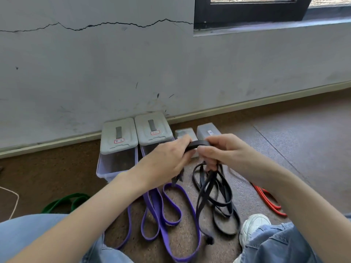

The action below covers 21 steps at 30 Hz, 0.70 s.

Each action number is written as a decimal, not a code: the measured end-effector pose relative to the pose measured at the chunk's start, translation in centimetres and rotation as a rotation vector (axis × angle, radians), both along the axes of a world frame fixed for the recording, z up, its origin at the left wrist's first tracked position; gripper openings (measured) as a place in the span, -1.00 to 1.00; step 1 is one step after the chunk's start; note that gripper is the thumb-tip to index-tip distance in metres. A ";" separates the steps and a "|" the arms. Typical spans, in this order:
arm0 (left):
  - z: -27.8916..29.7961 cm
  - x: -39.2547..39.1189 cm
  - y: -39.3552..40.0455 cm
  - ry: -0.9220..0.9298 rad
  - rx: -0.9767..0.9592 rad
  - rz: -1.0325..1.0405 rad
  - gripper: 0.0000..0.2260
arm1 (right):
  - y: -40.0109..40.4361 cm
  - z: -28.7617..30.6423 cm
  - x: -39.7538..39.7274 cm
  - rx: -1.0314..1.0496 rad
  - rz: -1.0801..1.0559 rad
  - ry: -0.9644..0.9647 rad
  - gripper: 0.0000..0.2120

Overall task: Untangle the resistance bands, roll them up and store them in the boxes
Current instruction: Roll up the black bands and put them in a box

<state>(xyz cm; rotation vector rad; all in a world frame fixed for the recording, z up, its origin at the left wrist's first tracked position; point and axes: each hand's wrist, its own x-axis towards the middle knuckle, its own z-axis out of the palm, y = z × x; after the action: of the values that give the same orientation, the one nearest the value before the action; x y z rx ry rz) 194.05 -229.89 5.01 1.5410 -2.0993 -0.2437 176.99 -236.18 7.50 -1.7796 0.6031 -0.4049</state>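
Observation:
Both hands hold a black resistance band (212,194) above the floor. My left hand (169,158) grips one end of a short taut stretch of it, and my right hand (220,149) pinches the other end while several black loops hang from its fingers down to the floor. A purple band (167,209) lies in loose loops under my left wrist; a strand of it seems to rise toward my left hand. A green band (64,203) lies at the left, a red band (269,200) at the right. Two clear boxes (117,162) with grey lids stand against the wall.
Two smaller grey boxes (208,131) stand to the right of the lidded ones, by the skirting board. My knees in blue jeans and a white shoe (252,230) frame the bands. A thin white cord (13,202) lies at the far left on the brown floor.

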 end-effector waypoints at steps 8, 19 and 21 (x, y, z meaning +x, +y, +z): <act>-2.7 2.2 -0.3 0.020 0.278 0.112 -0.89 | -0.8 0.4 -0.7 0.043 -0.123 -0.195 -0.80; -2.0 0.3 0.0 0.027 0.163 0.000 -0.95 | 0.0 0.2 0.0 0.079 -0.038 -0.046 -0.80; -2.8 1.0 -0.2 0.042 0.252 0.045 -0.94 | -0.5 0.3 -0.4 0.129 -0.099 -0.136 -0.80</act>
<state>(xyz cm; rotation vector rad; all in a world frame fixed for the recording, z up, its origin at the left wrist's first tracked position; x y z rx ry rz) 195.03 -230.07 2.17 1.7073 -2.0603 -0.5368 176.55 -236.67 7.82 -1.5897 0.6084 -0.5389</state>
